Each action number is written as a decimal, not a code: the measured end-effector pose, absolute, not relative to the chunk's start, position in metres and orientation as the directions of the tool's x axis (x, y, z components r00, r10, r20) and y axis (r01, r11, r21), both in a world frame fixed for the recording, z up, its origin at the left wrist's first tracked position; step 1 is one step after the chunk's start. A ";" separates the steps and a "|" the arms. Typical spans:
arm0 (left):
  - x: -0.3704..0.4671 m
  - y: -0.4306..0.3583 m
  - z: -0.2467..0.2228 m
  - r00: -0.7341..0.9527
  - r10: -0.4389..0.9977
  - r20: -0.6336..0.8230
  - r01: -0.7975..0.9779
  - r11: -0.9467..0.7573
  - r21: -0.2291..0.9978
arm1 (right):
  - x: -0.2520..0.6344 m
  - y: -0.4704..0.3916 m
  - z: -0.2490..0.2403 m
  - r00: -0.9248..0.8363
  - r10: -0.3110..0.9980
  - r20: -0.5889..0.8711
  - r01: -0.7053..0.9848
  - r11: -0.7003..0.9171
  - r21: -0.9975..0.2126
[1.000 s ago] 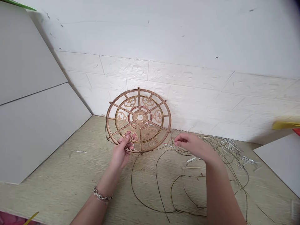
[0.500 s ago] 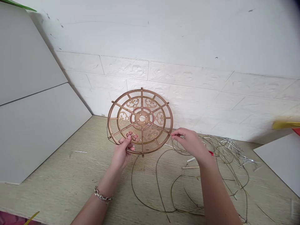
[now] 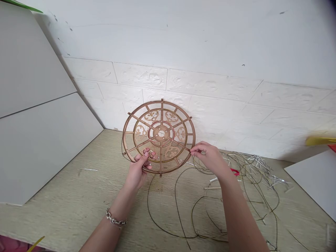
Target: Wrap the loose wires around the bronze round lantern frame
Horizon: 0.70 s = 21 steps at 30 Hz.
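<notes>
A round, copper-coloured openwork frame (image 3: 162, 123) with spokes, rings and scroll ornaments is held up, facing me and slightly tilted. My left hand (image 3: 138, 168) grips its lower left rim, the thumb in front and the fingers behind. At the lower right rim, my right hand (image 3: 204, 154) pinches with thumb and forefinger beside a small lug; whether a thin wire is also between the fingertips cannot be made out. Along the frame's left edge, a thin dark wire (image 3: 122, 141) stands slightly off the rim.
Loops of thin wire (image 3: 176, 196) lie tangled over the right of the worktop (image 3: 65, 196). Short silvery strips (image 3: 258, 162) are heaped behind them, near a red piece (image 3: 235, 172). White panels (image 3: 49, 150) flank the left, and a white brick-patterned wall (image 3: 210, 87) stands behind.
The frame has shifted slightly right and turned a little. My right fingertips now meet its rim, moved slightly left. My left hand keeps its grip.
</notes>
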<state>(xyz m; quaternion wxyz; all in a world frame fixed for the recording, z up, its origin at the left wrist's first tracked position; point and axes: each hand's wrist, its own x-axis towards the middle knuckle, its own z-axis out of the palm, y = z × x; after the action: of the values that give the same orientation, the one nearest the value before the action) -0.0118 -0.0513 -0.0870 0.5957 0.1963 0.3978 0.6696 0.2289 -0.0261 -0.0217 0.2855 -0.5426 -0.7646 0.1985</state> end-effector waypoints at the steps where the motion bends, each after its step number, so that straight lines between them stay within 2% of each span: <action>1: -0.012 -0.051 -0.087 -0.212 0.954 -0.213 -0.643 0.028 0.766 | 0.229 -0.026 -0.022 -0.227 0.948 0.224 0.715 0.319 -0.622; 6: -0.013 -0.051 -0.087 -0.201 0.953 -0.225 -0.667 0.035 0.745 | 0.230 -0.027 -0.023 -0.157 0.965 0.208 0.741 0.255 -0.622; 21: -0.014 -0.049 -0.089 -0.183 0.958 -0.220 -0.658 0.046 0.751 | 0.232 -0.027 -0.022 -0.254 0.938 0.237 0.747 0.346 -0.567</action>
<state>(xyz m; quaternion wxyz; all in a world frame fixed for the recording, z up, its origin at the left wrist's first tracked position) -0.0145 -0.0489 -0.0886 0.6095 0.1925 0.3895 0.6631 0.2324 -0.0272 -0.0221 0.2753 -0.5452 -0.7728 0.1728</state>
